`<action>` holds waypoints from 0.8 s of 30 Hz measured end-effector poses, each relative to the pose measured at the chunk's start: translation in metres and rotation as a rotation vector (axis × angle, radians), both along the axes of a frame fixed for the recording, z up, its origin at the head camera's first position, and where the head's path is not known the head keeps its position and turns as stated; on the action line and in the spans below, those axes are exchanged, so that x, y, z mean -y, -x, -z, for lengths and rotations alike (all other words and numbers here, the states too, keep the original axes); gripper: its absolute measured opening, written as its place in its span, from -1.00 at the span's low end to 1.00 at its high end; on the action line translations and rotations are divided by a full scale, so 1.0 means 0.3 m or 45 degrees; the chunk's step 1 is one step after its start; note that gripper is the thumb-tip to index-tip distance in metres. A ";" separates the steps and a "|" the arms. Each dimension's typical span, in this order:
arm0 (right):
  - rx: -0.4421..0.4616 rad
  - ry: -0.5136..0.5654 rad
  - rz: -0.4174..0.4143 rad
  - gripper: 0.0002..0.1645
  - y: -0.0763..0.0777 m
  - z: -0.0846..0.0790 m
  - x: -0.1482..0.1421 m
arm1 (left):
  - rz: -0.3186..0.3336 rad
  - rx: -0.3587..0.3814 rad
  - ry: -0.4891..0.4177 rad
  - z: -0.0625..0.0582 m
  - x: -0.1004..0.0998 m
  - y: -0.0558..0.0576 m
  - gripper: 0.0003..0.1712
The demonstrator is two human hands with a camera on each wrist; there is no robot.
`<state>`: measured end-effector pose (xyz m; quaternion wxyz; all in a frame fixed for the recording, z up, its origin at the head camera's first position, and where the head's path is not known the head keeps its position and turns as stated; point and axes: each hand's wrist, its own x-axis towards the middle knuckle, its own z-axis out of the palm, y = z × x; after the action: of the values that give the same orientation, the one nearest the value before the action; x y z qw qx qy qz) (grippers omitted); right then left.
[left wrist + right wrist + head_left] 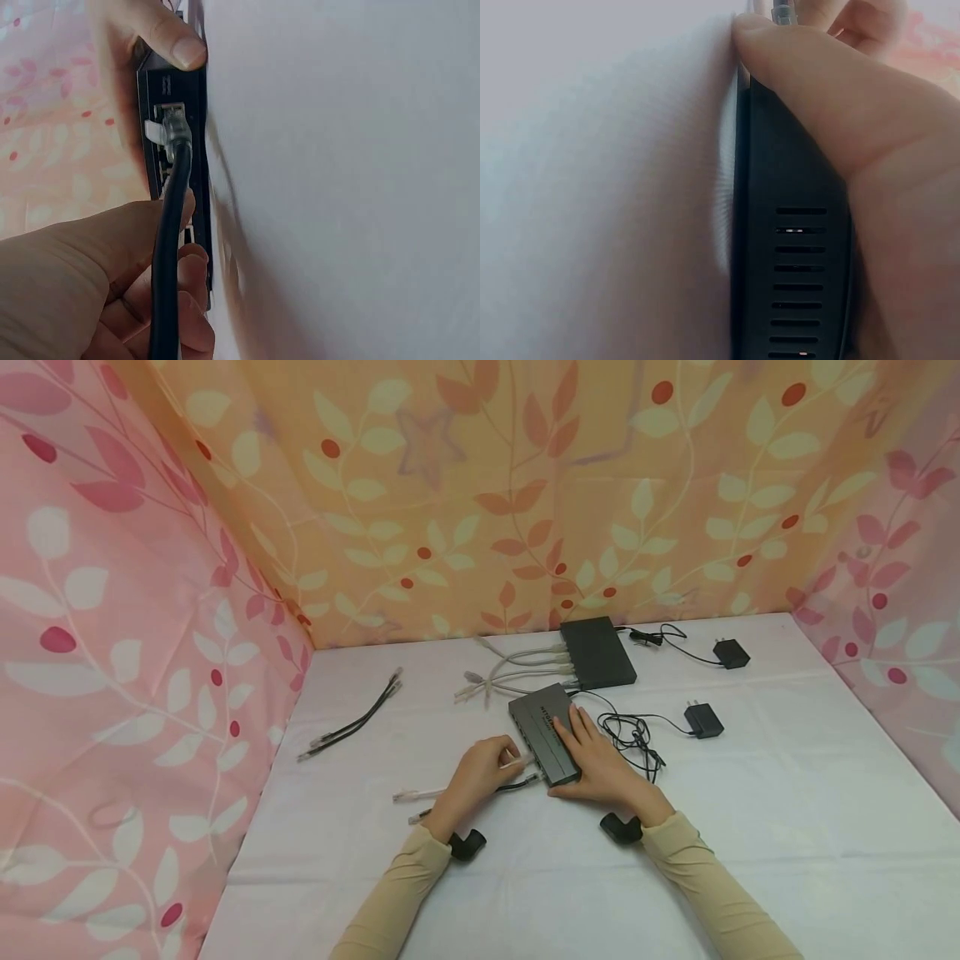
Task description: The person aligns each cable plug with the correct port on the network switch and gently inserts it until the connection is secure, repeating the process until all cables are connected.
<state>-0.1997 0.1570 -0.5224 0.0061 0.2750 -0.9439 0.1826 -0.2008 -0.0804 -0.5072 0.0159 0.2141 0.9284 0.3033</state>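
Observation:
A grey network switch (542, 727) lies on the white table, its row of ports facing left. My right hand (600, 768) grips it from the right, fingers over the top and thumb at the near end; vent slots (799, 287) show in the right wrist view. At the port side, my left hand (480, 772) pinches a white network cable (420, 794) near its plug, which the fingers mostly hide. A black network cable (166, 262) has its clear plug (177, 133) in the port at the near end and runs under my left hand.
Behind stands a black box (597, 652) with several grey cables (517, 674) at its left side. Two power adapters, one farther (731, 653) and one nearer (703, 720), lie right, with a tangled black cord (633, 735). Short black cables (360, 720) lie left.

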 end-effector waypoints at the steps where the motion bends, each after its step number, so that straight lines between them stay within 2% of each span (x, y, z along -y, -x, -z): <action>1: 0.000 0.001 0.000 0.40 0.000 0.001 0.000 | -0.002 0.002 0.003 0.001 -0.001 0.000 -0.83; 15: 0.006 0.010 0.009 0.40 0.003 0.002 0.004 | -0.016 0.001 0.024 -0.004 -0.023 0.001 -0.83; 24: 0.012 -0.011 0.009 0.40 0.001 -0.004 0.003 | 0.006 -0.023 0.032 0.010 -0.033 0.006 -0.82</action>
<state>-0.2001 0.1562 -0.5211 0.0010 0.2707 -0.9457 0.1799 -0.2027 -0.0704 -0.5101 0.0107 0.2188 0.9317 0.2896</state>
